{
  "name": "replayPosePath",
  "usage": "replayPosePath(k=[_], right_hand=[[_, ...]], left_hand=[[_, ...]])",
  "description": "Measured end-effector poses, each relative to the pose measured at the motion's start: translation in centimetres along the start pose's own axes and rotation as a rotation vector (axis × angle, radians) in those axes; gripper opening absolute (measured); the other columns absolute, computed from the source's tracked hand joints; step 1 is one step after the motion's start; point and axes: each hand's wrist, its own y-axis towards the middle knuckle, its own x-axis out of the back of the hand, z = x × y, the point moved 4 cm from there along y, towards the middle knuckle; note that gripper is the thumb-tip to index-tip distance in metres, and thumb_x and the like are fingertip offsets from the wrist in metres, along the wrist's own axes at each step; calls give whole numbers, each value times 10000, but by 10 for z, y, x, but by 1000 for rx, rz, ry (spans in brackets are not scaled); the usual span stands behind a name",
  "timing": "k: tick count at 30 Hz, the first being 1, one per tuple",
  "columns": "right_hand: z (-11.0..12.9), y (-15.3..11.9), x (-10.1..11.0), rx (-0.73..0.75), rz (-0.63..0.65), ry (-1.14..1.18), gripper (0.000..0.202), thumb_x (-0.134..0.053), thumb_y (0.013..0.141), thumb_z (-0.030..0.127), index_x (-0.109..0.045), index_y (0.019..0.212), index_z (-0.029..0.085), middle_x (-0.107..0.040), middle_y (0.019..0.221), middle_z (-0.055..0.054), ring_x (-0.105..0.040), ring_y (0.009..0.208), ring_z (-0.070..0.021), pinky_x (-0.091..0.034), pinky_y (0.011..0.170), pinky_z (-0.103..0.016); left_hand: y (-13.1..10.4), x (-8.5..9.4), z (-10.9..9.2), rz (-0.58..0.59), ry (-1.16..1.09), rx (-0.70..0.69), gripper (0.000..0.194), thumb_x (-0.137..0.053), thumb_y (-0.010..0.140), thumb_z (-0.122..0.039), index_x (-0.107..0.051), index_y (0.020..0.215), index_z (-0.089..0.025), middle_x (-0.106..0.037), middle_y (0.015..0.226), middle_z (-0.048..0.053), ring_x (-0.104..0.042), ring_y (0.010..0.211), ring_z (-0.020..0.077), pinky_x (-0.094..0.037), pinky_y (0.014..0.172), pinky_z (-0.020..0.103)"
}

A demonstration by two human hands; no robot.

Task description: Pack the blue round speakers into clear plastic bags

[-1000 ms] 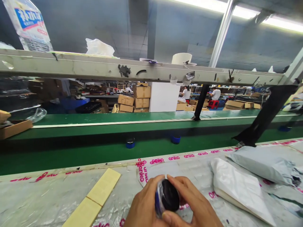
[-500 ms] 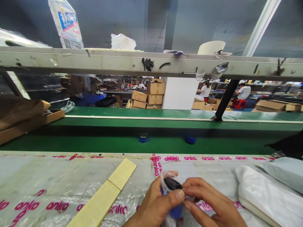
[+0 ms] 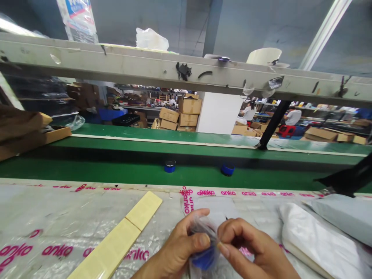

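Note:
My left hand [image 3: 177, 248] is closed around a blue object [image 3: 203, 260] inside a clear plastic bag [image 3: 202, 226], thumb across its front. Glare and wrinkles in the film hide the object's exact kind. At the bag's right side, my right hand [image 3: 255, 248] pinches the film between thumb and forefinger. Both hands are above the plastic-covered table [image 3: 162, 240]. To their left lie pale yellow strips of label-like sheets [image 3: 107, 248].
Two small blue round items [image 3: 169, 167] [image 3: 227, 169] sit on the green conveyor belt [image 3: 116, 170] beyond the table edge. White packets [image 3: 316, 236] lie at the right. A grey beam [image 3: 130, 64] crosses overhead, with a black post [image 3: 273, 126] below it. People work far behind.
The film now covers the top of the blue object, where a black part showed before. My right hand still pinches at its side. The view has tilted and shifted slightly.

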Motion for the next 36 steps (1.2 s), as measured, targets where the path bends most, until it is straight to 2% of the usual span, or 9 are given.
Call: replayPosePath(k=[7, 14, 17, 20, 24, 27, 31, 33, 36], right_hand=[[0, -1, 4, -17, 62, -86, 73, -664, 834, 248, -700, 894, 271, -681, 767, 39, -630, 708, -147, -506, 678, -213], [-8, -6, 3, -4, 187, -214, 133, -580, 967, 327, -698, 1023, 306, -723, 886, 40, -676, 776, -149, -518, 703, -230], [-15, -5, 4, 7, 79, -362, 219, -508, 1006, 349, -658, 1163, 321, -725, 921, 18, -690, 805, -186, -522, 712, -289], [-22, 1, 3, 5, -42, -502, 296, -653, 899, 292, -645, 1195, 303, -712, 1006, -13, -689, 886, -228, -528, 744, -330], [-25, 13, -7, -12, 48, -482, 154, -634, 850, 141, -681, 939, 258, -702, 837, 21, -669, 720, -182, -483, 620, -278], [-14, 15, -4, 122, -30, -423, 166, -531, 975, 209, -664, 886, 254, -690, 815, 24, -660, 716, -162, -492, 634, -270], [0, 1, 10, 356, -288, -460, 104, -543, 1019, 285, -626, 1075, 257, -681, 986, -17, -668, 825, -165, -538, 702, -261], [-1, -4, 6, 416, -223, -514, 132, -606, 988, 285, -622, 1117, 263, -677, 1026, -25, -675, 869, -178, -552, 715, -265], [-10, -5, -10, 339, 21, -538, 111, -672, 908, 224, -660, 1012, 259, -696, 961, -8, -682, 866, -195, -556, 715, -279]], left_hand=[[2, 4, 1, 20, 96, -12, 999, -980, 508, -447, -520, 1356, -187, -659, 1142, 112, -637, 1002, 266, -431, 917, 386], [-2, -9, -18, -68, 479, -153, 896, -910, 616, -398, -493, 1385, -203, -630, 1057, 56, -616, 891, 202, -461, 832, 333], [-3, -12, -16, -85, 591, -189, 1079, -935, 532, -290, -412, 1476, -292, -574, 1225, 54, -632, 979, 231, -487, 857, 337], [-5, -10, -11, -106, 709, -192, 1247, -971, 447, -233, -355, 1525, -342, -461, 1445, 78, -572, 1172, 304, -458, 1013, 407], [-3, -9, -7, -79, 762, -174, 1393, -1002, 399, -260, -257, 1574, -334, -336, 1584, 101, -492, 1300, 367, -339, 1159, 517], [-1, -14, -9, -72, 774, -148, 1351, -970, 434, -205, -255, 1576, -301, -500, 1459, 110, -558, 1238, 335, -406, 1109, 486], [0, -13, -8, -153, 862, -86, 1060, -867, 549, -178, -408, 1499, -286, -669, 1108, 38, -664, 871, 224, -527, 821, 371], [1, -11, -7, -142, 866, -153, 1020, -832, 576, -209, -401, 1497, -288, -670, 1075, 21, -656, 824, 204, -520, 775, 340], [1, -10, -4, -105, 922, -299, 991, -732, 591, -175, -388, 1514, -284, -675, 1100, 28, -658, 871, 224, -513, 833, 353]])
